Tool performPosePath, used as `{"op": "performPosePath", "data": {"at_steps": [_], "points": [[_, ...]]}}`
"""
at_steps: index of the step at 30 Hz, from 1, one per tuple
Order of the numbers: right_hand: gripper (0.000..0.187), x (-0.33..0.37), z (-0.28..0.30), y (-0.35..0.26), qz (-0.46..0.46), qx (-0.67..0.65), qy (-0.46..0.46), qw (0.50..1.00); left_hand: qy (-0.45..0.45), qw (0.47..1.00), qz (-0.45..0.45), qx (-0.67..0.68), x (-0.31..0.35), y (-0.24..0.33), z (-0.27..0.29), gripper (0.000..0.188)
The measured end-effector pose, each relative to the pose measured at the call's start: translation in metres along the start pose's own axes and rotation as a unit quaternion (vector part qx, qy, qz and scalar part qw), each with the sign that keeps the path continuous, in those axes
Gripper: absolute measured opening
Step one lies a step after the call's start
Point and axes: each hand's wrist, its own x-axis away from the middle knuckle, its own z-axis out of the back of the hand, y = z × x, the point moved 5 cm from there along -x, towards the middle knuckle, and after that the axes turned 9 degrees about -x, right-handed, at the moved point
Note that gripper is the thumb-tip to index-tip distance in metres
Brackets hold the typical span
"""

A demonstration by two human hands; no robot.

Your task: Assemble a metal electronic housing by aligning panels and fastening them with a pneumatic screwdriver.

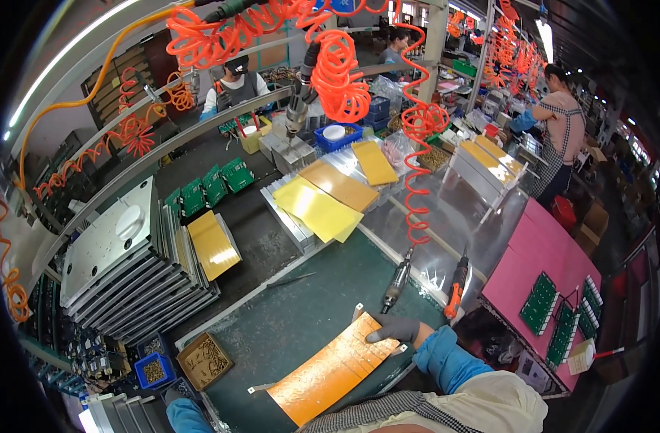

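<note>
An orange, shiny panel (330, 372) with small metal tabs at its corners lies slanted on the green work mat (301, 289), close to my body. My right hand (396, 329), in a grey glove, is closed on the panel's right end, thumb across its top face. Just beyond that hand, an air screwdriver (398, 283) hangs on a red coiled hose. At the lower left, my left hand (173, 396), also gloved, is by the small parts bins; its fingers are mostly hidden. A brown box of screws (203, 361) stands near it.
Stacked metal chassis (124, 281) rise at the left, beside green circuit boards (207, 187). Yellow sheets (319, 206) lie on metal parts beyond the mat. An orange-and-black screwdriver (457, 287) is at right, near a pink board (535, 260). Co-workers stand farther back.
</note>
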Motion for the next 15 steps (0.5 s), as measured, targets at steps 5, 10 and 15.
{"op": "performPosePath", "data": {"at_steps": [5, 10, 15], "points": [[0.083, 0.003, -0.009, -0.004, -0.034, -0.007, 0.008, 0.999, 0.001, 0.998, -0.014, 0.065, 0.017, -0.023, 0.011, 0.025], [0.081, 0.004, -0.012, -0.009, -0.027, -0.026, 0.012, 0.999, 0.018, 0.989, -0.023, 0.146, 0.032, -0.007, 0.025, 0.033], [0.079, -0.001, -0.004, -0.004, -0.014, -0.039, -0.008, 0.999, 0.057, 0.990, -0.043, 0.122, 0.031, -0.003, 0.025, 0.036]]}}
